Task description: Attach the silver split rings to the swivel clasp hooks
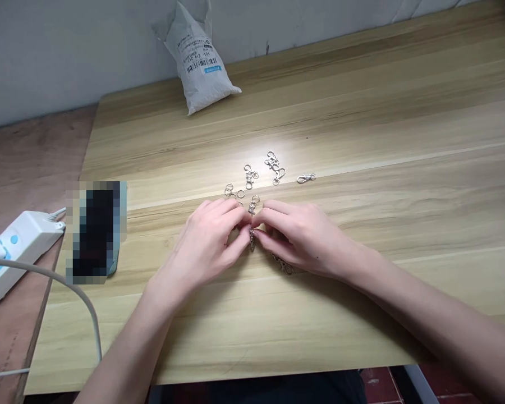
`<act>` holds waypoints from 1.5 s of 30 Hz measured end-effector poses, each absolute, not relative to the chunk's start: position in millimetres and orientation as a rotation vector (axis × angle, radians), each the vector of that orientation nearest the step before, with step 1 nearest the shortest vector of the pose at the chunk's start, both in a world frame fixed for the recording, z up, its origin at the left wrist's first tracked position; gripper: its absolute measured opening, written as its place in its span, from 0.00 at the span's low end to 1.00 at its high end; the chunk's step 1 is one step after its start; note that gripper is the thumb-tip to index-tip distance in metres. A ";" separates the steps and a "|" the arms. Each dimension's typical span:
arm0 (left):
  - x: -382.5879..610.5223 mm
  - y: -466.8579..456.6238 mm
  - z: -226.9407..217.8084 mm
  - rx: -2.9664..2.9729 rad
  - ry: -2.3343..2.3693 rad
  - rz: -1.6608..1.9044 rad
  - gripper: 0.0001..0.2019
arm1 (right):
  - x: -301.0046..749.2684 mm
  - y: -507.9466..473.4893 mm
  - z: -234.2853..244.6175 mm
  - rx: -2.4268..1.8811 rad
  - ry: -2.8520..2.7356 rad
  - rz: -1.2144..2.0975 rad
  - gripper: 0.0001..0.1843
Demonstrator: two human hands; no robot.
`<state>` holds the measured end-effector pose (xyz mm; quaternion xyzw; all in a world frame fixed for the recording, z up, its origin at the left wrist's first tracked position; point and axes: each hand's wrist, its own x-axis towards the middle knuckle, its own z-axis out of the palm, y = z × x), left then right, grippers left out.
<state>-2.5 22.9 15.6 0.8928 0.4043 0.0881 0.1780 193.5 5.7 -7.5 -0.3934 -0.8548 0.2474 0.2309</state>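
The left hand [208, 238] and right hand [301, 233] both pinch a small, shiny, knobbly metal piece [252, 240] between them, over the smooth, wood-grained table [382, 185]; thin round rings [229, 189] and hooked, silvery clasps [249, 178] lie just beyond.
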 end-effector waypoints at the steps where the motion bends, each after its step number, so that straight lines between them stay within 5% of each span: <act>1: -1.9 22.3 15.4 2.529 1.162 0.243 0.06 | 193.4 6.1 -8.0 -1.070 -2.353 0.665 0.09; 32: -4.2 23.6 10.7 2.489 1.033 0.535 0.04 | 200.3 9.3 -11.5 -1.045 -2.312 0.482 0.05; 45: -1.8 22.2 23.6 2.707 1.078 0.962 0.07 | 197.4 8.1 2.0 -1.075 -1.763 1.498 0.12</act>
